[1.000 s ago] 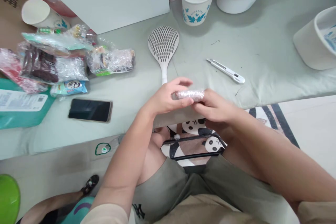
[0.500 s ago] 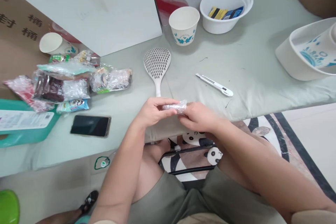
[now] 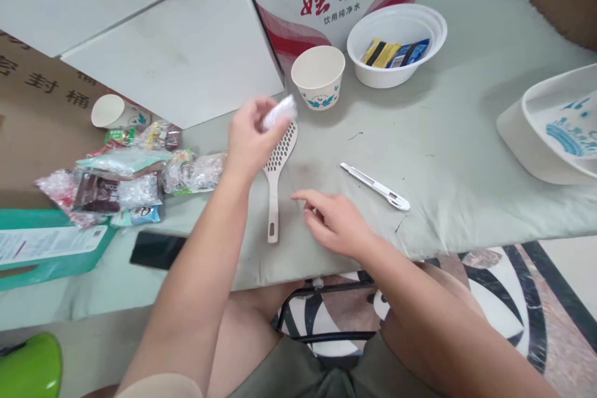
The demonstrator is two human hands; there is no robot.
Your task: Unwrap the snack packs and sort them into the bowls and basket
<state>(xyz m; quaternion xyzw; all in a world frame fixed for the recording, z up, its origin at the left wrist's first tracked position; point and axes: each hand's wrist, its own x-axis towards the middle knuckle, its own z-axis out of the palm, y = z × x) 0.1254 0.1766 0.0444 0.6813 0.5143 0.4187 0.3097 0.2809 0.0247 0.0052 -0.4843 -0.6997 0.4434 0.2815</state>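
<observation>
Raised over the head of a perforated skimmer (image 3: 273, 199), my left hand (image 3: 254, 137) grips a small crumpled clear plastic wrapper (image 3: 280, 112). My right hand (image 3: 333, 219) hovers near the table's front edge, right of the skimmer handle, with its index finger stretched out and nothing held. A paper cup (image 3: 319, 84) with blue leaf prints stands just beyond the wrapper. To the right of the cup, a white oval bowl (image 3: 387, 78) contains yellow and blue packets (image 3: 393, 53). A white utility knife (image 3: 375, 186) lies right of my right hand.
Wrapped snack packets (image 3: 116, 189) are heaped at the left, beside a tipped paper cup (image 3: 119, 113). A phone (image 3: 156, 250) lies nearer, partly behind my forearm. White boxes (image 3: 177, 50) line the back; a white tub (image 3: 536, 130) stands at right.
My left hand has moved up and away from my right with the wrapper. My right hand has let go of it, its index finger now extended. The view has shifted, showing more of the boxes.
</observation>
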